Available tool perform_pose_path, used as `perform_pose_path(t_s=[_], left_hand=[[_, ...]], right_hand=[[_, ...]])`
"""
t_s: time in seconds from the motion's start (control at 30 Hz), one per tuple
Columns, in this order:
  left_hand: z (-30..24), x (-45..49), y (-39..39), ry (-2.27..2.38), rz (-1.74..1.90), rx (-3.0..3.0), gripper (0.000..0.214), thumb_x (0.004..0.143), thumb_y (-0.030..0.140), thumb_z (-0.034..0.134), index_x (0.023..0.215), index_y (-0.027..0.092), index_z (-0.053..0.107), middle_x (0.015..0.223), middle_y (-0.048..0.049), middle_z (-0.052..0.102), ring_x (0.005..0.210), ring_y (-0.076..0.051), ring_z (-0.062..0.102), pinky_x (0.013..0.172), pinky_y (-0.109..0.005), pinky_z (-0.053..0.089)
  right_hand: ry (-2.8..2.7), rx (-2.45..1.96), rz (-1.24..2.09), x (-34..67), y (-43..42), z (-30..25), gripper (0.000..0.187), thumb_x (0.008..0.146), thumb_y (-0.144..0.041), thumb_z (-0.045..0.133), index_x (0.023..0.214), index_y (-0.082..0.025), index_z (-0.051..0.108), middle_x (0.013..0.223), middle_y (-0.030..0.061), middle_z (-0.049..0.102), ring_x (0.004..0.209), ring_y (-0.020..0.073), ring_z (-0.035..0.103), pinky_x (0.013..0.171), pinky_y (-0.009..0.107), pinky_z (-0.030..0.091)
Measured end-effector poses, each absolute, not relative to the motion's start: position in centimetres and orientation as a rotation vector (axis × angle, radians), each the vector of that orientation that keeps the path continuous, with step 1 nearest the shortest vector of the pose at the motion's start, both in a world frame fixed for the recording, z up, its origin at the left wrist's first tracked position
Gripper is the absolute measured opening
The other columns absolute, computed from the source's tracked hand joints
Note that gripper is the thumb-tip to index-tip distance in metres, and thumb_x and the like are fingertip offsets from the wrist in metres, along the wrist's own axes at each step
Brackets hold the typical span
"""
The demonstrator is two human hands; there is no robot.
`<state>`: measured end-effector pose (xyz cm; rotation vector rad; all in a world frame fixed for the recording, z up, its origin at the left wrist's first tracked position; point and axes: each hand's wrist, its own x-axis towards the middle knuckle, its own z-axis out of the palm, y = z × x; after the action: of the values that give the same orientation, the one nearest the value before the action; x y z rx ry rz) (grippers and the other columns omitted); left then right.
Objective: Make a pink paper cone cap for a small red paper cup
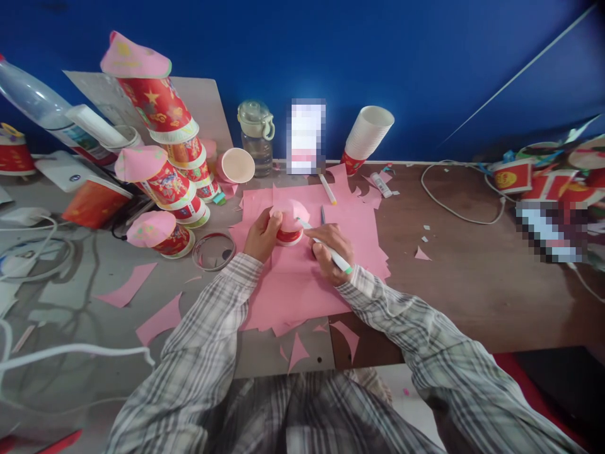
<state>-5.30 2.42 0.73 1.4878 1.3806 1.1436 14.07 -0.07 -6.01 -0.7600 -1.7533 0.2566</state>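
My left hand (261, 234) grips the left side of a red paper cup (289, 236) topped with a pink paper cone (292, 213). The fingers of my right hand (333, 252) are closed round a white marker (334, 253) with a green end. Its tip points at the right side of the cone; whether it touches the paper I cannot tell. Beneath both hands lie pink paper sheets (283, 296). A second white marker (328, 189) with a yellow end and a thin dark pen (322, 215) rest on the sheets beyond the cup.
At the left stand stacked red cups (158, 107) with pink cone tops. A water bottle (256, 139), a lit phone (306, 135) and stacked white cups (368, 132) line the blue wall. Paper scraps (159, 318) and a tape ring (213, 252) lie around. Cables (463, 217) cross the table.
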Motion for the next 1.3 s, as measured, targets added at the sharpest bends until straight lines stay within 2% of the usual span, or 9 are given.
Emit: perform_pose_path(t_s=[0.2, 0.47, 0.67, 1.0, 1.3], left_hand=[[0.7, -5.3, 2.5, 1.386, 1.129, 1.479, 0.04, 0.082, 0.048, 0.033, 0.095, 0.019, 0.056, 0.082, -0.0025, 0.059, 0.071, -0.013, 0.049, 0.068, -0.027, 0.042], [1.1, -5.2, 2.3, 1.387, 1.133, 1.477, 0.039, 0.083, 0.047, 0.033, 0.094, 0.017, 0.056, 0.084, -0.0042, 0.06, 0.076, -0.015, 0.051, 0.069, -0.028, 0.042], [0.9, -5.3, 2.3, 1.386, 1.145, 1.477, 0.037, 0.083, 0.045, 0.034, 0.096, 0.018, 0.056, 0.084, -0.0032, 0.06, 0.075, -0.015, 0.051, 0.07, -0.028, 0.041], [0.7, -5.3, 2.5, 1.343, 1.175, 1.464, 0.038, 0.082, 0.045, 0.036, 0.1, 0.018, 0.056, 0.088, -0.0043, 0.062, 0.083, -0.017, 0.054, 0.073, -0.029, 0.042], [0.5, -5.3, 2.5, 1.35, 1.168, 1.443, 0.038, 0.082, 0.046, 0.037, 0.099, 0.018, 0.056, 0.088, -0.0042, 0.061, 0.082, -0.017, 0.054, 0.073, -0.029, 0.042]], right_hand=[[-1.76, -0.695, 0.249, 14.1, -0.3, -6.0, 0.033, 0.113, -0.042, 0.067, 0.124, -0.027, 0.093, 0.081, 0.0031, 0.081, 0.068, 0.0228, 0.073, 0.079, 0.045, 0.062], [-1.722, -0.616, 0.256, 13.9, -0.2, -5.6, 0.032, 0.112, -0.041, 0.071, 0.131, -0.028, 0.093, 0.084, 0.0043, 0.082, 0.07, 0.024, 0.073, 0.073, 0.044, 0.063], [-1.765, -0.745, 0.293, 13.6, 0.1, -6.1, 0.04, 0.114, -0.052, 0.065, 0.123, -0.026, 0.095, 0.087, 0.0072, 0.082, 0.074, 0.0249, 0.073, 0.079, 0.047, 0.066], [-1.733, -0.721, 0.288, 13.1, 0.2, -5.7, 0.032, 0.113, -0.045, 0.068, 0.121, -0.027, 0.094, 0.089, 0.007, 0.085, 0.074, 0.0249, 0.076, 0.078, 0.045, 0.067], [-1.787, -0.716, 0.3, 13.1, 0.3, -5.7, 0.038, 0.116, -0.05, 0.065, 0.12, -0.026, 0.094, 0.091, 0.0077, 0.085, 0.075, 0.0243, 0.075, 0.079, 0.044, 0.065]])
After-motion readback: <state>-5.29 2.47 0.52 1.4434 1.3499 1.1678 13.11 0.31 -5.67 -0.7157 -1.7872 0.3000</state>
